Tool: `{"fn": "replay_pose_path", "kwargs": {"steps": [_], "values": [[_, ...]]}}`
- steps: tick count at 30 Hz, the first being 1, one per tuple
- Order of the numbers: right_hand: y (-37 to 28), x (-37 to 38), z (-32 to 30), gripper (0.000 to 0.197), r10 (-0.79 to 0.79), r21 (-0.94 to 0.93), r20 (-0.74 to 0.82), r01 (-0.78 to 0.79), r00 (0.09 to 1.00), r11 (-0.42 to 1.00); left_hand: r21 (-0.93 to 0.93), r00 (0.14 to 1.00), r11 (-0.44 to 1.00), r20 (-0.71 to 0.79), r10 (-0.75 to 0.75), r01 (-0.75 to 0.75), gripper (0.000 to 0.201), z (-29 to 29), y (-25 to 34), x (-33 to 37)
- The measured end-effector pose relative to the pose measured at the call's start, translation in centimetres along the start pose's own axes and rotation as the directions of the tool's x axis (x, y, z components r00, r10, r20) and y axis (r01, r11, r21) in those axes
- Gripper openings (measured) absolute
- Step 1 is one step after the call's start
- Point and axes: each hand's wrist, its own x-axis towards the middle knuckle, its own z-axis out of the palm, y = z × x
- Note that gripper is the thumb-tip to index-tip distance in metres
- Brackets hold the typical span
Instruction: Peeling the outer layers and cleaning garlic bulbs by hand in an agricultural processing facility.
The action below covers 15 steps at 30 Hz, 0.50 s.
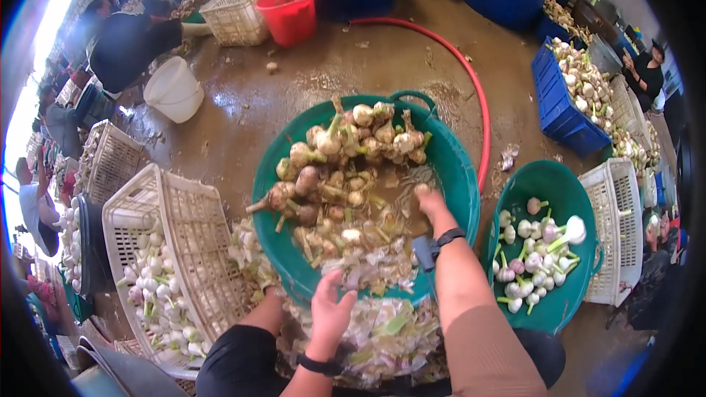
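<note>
Between my knees stands a green tub (463,169) holding murky water. Unpeeled, soil-stained garlic bulbs (353,136) are heaped at its far side, with stems and loose skins floating nearer me. My right hand (432,204) dips into the water at the tub's right side; its fingers are hidden, so what they hold, if anything, does not show. At the near rim, my left hand (331,314) hovers with thumb and fingers apart, holding nothing. Below it lies a pile of peeled garlic skins (390,331). Cleaned white garlic bulbs (544,246) lie in a second green tub (507,184) to the right.
A cream plastic crate (198,228) of cleaned garlic leans at the left. A red hose (478,95) curves across the wet floor behind the tub. Farther off are a white bucket (174,90), a red bucket (288,15) and a blue crate (562,106) of garlic. Other people work at both sides.
</note>
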Motion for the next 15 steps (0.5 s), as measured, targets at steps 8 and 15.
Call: {"fn": "replay_pose_path", "kwargs": {"steps": [8, 15], "values": [[-6.5, -16.7, 2.8, 0.034, -0.485, 0.258, 0.317, 0.418, 0.815, 0.871, -0.335, 0.957, 0.904, -0.019, -0.289, 0.266, 0.046, -1.5, 3.3, 1.8], [-9.3, -29.8, -0.9, 0.017, -0.725, 0.027, 0.412, 0.787, 0.553, 0.616, -0.159, 0.949, 0.947, -0.105, -0.296, 0.278, 0.022, -1.9, 4.0, 1.4]]}}
